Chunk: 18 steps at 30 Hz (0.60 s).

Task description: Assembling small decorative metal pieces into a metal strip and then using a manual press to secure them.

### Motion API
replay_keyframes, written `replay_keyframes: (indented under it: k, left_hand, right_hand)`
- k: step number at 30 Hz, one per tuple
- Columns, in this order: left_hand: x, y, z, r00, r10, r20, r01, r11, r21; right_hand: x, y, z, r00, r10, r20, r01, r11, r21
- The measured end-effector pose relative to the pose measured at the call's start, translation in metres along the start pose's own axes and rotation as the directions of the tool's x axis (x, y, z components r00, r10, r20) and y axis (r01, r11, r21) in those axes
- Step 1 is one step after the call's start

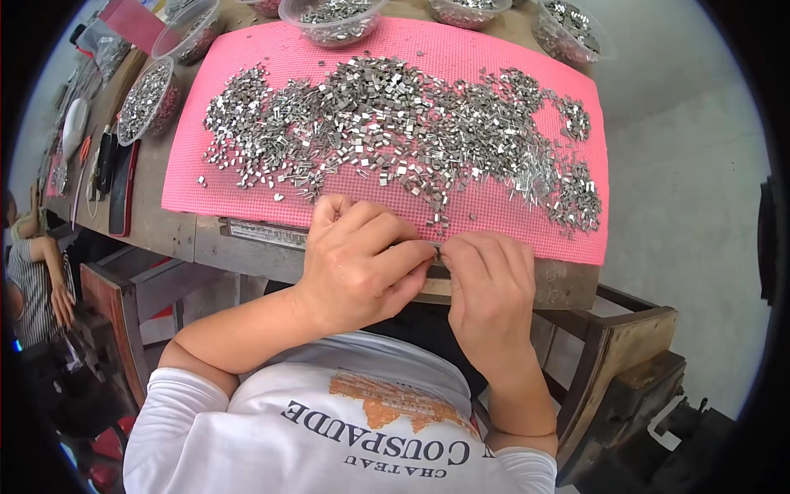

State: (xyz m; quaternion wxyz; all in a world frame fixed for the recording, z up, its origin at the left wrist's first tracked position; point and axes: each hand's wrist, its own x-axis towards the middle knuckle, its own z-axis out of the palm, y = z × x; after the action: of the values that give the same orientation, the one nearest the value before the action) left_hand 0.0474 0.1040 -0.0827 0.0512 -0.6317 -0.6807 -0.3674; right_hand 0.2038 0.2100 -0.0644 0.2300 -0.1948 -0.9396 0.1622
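Observation:
Both of my hands meet at the front edge of the pink mat point(185, 177). My left hand point(362, 259) is closed, its thumb and index finger pinched on a small dark metal part point(438, 252). Against the other side of that part press the fingertips of my right hand point(491, 276), also closed. The part is mostly hidden by the fingers, so its exact kind does not show. Just beyond the hands, many small silver metal pieces point(387, 123) lie spread over the mat, some flat and square, others thin like pins.
Clear plastic bowls of metal pieces stand along the far edge, one point(333, 23) on the mat and another point(148, 103) at the left. A dark phone-like slab point(123, 189) lies left of the mat. A metal strip point(267, 233) runs along the table front. Another person's hand point(62, 305) shows far left.

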Motion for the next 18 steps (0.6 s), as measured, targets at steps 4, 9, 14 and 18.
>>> replay_keyframes:
  k: [4,9,14,18]
  left_hand:
    - [-0.001,0.001,0.002,1.000,0.017,-0.022,-0.016,0.999,0.038]
    - [-0.001,0.000,-0.002,0.996,-0.086,0.029,0.087,0.996,-0.031]
    - [0.000,-0.002,-0.010,0.994,-0.090,0.056,0.094,0.993,-0.065]
    - [-0.001,-0.006,-0.014,0.997,-0.047,0.055,0.051,0.995,-0.088]
  right_hand:
    - [0.001,-0.001,0.003,0.999,-0.035,-0.021,0.034,0.999,-0.042]
    - [0.002,-0.001,0.002,0.999,-0.038,-0.032,0.038,0.999,-0.014]
    - [0.000,0.007,-0.004,1.000,0.018,-0.019,-0.015,0.989,0.144]
    - [-0.002,0.010,-0.005,1.000,0.011,-0.016,-0.008,0.984,0.176]
